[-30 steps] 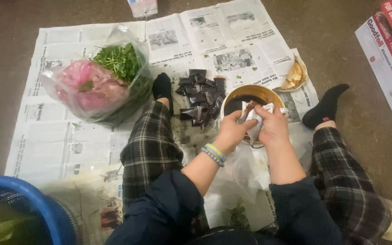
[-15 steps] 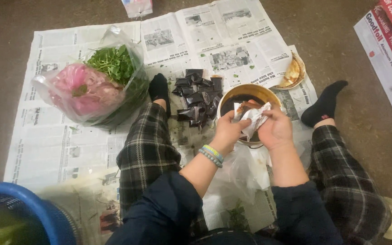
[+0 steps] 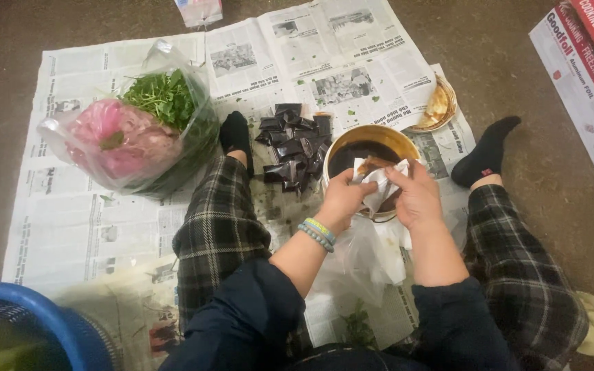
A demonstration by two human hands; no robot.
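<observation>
A crumpled white paper sits pinched between both hands directly over the near rim of a round metal pot holding dark liquid. The left hand closes its fingers on the paper's left side, thumb on top; the right hand grips the right side, fingers curled round it. Just left of the pot lies a heap of small dark squares on the spread newspaper. Behind the pot to the right rests a shallow golden lid. Far left of the pot stands a clear plastic bag with pink contents and green herbs. A blue basket shows well to the pot's near left.
</observation>
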